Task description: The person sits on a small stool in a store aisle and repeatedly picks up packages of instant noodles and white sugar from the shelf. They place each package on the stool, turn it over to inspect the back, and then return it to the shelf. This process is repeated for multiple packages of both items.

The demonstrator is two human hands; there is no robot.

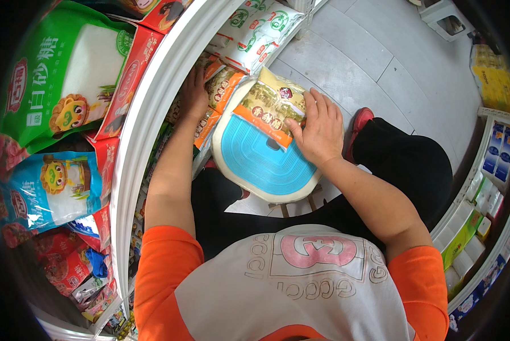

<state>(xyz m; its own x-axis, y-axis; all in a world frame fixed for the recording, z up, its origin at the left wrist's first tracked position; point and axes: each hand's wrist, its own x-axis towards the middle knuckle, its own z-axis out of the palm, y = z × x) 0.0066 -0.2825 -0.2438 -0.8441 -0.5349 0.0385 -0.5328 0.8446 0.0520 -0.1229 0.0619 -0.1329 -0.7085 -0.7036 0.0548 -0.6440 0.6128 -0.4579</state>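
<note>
A yellow and orange bag of vinegar [272, 106] lies on a blue and cream round stool seat [267, 166]. My right hand [321, 128] rests on the bag's right side, thumb and fingers spread over its edge; whether it grips the bag is not plain. On the left, my left hand [194, 96] reaches into the low shelf, against similar orange-printed bags [223, 87]. Its fingertips are partly lost in shadow among those bags, so its hold cannot be told.
White printed bags [255, 32] lie on the shelf's far end. The white shelf edge [142, 106] curves along the left, with green [46, 85] and blue [59, 187] sugar bags above. Another stocked shelf [463, 226] stands at right. My knees flank the stool.
</note>
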